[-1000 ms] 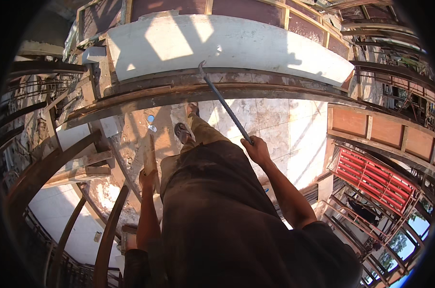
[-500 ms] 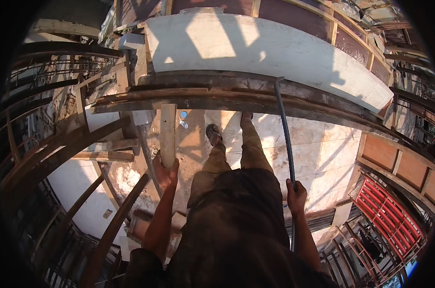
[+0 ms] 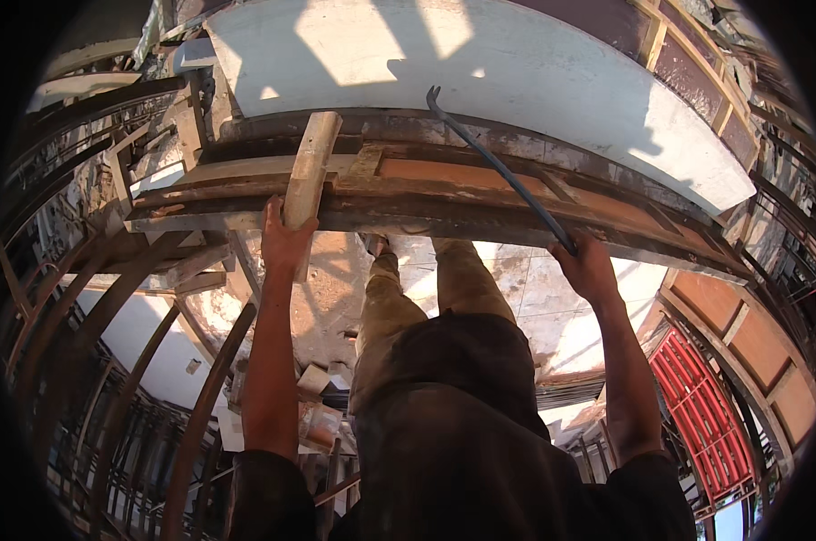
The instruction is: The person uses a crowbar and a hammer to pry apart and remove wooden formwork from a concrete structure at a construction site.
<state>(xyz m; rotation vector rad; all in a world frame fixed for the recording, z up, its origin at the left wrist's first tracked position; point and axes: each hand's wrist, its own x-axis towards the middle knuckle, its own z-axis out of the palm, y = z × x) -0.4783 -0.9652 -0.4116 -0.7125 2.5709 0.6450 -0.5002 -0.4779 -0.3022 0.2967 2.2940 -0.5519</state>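
Note:
My left hand [image 3: 286,239] is closed round the lower part of a short wooden block [image 3: 313,167], which slants across the long dark timber beam [image 3: 426,216] in front of me. Whether the block rests on the beam or is held over it, I cannot tell. On the right, my right hand [image 3: 586,269] grips the near end of a dark pry bar [image 3: 498,167]. The bar reaches away and to the left above the beam, and its hooked, forked tip [image 3: 434,96] shows against a pale board [image 3: 516,77]. Brown panels [image 3: 466,176] lie framed behind the beam's near edge.
Dark curved-looking timbers [image 3: 214,397] stand at the left. A red metal rack [image 3: 701,406] is at the lower right, below a wood-framed brown panel [image 3: 755,347]. Under me is a stained, tiled floor [image 3: 552,307], with debris [image 3: 318,379] near my left forearm.
My left hand has carried the wooden block up and forward over the beam. My right hand has moved forward, and the pry bar has swung from nearly upright in view to slanting left.

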